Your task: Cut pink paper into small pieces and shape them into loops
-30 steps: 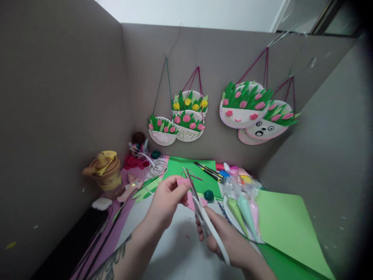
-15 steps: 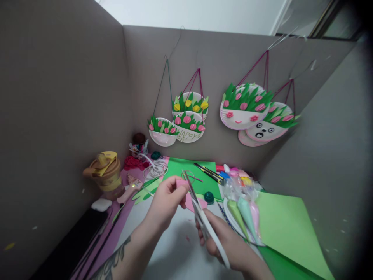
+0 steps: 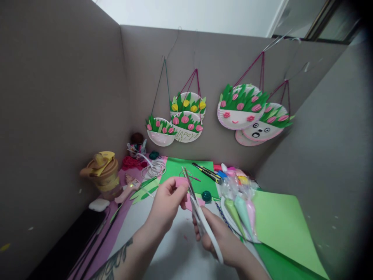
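Note:
My left hand [image 3: 170,198] pinches a small piece of pink paper [image 3: 181,181] between thumb and fingers. White-handled scissors [image 3: 207,229] are in my right hand [image 3: 217,235], its fingers around the handles. The blades point up and away, slightly parted, right beside the pink piece; whether they touch it I cannot tell. Beneath the blades, another pink paper [image 3: 189,204] lies on the table, partly hidden by my hands and the scissors. A ball of dark green yarn [image 3: 206,196] rests just beyond my right hand.
Left stand a yellow-lidded cup [image 3: 105,171] and a pink glue gun [image 3: 128,190]. Utility knives [image 3: 207,173] lie on green paper [image 3: 175,167]. Piping bags [image 3: 241,212] and light green sheets [image 3: 287,221] are at right. Decorated paper plates [image 3: 186,134] hang along the grey back panel.
The whole view has shifted slightly, so things sit a little further left. The scissor blades have parted a bit more beside the pink piece. Both hands keep their grips.

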A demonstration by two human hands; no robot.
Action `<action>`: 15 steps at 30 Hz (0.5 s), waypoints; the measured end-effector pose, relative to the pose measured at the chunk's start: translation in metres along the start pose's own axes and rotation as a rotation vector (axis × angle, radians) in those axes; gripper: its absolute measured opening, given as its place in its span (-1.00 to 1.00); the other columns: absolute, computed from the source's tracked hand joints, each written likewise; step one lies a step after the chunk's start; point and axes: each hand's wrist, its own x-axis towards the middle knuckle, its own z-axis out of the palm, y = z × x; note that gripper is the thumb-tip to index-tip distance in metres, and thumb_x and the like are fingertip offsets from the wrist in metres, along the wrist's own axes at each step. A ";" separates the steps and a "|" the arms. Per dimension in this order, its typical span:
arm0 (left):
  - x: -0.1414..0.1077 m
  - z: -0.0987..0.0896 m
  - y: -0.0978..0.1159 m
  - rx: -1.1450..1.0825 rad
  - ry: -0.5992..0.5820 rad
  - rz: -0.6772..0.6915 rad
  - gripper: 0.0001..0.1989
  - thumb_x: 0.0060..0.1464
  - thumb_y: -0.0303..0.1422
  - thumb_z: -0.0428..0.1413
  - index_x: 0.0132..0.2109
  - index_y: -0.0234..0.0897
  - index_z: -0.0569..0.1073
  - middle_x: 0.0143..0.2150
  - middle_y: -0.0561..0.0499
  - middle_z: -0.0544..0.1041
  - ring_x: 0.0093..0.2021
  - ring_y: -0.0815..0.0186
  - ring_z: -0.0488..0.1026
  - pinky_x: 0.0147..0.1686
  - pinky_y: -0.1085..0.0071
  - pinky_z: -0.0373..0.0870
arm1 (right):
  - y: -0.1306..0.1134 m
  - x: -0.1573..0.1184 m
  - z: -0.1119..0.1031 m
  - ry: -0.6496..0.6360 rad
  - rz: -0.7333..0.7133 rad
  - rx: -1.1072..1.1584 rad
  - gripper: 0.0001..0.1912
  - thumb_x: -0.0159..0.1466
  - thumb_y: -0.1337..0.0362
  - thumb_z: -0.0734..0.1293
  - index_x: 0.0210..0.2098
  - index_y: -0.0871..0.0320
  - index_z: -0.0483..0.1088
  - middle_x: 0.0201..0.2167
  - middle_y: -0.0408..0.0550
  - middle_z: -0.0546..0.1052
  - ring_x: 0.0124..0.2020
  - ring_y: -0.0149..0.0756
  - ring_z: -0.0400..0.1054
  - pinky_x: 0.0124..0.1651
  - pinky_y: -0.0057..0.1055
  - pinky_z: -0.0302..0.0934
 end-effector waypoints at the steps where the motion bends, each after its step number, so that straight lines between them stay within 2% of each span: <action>1: 0.000 0.000 0.000 0.012 0.007 0.007 -0.81 0.02 -0.32 0.10 -0.49 -0.29 0.30 -0.68 0.19 0.26 -0.66 0.51 0.19 -0.61 0.57 0.14 | 0.001 0.000 0.000 -0.001 0.001 -0.008 -0.66 -0.13 0.43 0.17 -0.31 0.12 0.17 -0.40 -0.17 0.30 -0.41 -0.39 0.20 -0.32 -0.42 0.22; 9: -0.002 -0.002 0.001 0.079 0.014 0.035 -0.81 0.03 -0.34 0.06 -0.49 -0.28 0.27 -0.67 0.19 0.27 -0.65 0.51 0.17 -0.60 0.55 0.12 | -0.003 0.000 0.002 -0.019 0.026 0.001 -0.68 -0.12 0.40 0.21 -0.32 0.11 0.17 -0.38 -0.16 0.31 -0.40 -0.36 0.25 -0.31 -0.39 0.22; 15: -0.002 -0.003 0.001 0.088 -0.005 0.043 -0.80 0.05 -0.33 0.06 -0.48 -0.28 0.26 -0.66 0.20 0.26 -0.65 0.51 0.18 -0.60 0.55 0.10 | -0.002 0.000 0.004 -0.019 -0.011 0.010 -0.72 -0.05 0.35 0.27 -0.31 0.11 0.17 -0.35 -0.13 0.32 -0.38 -0.36 0.23 -0.29 -0.39 0.22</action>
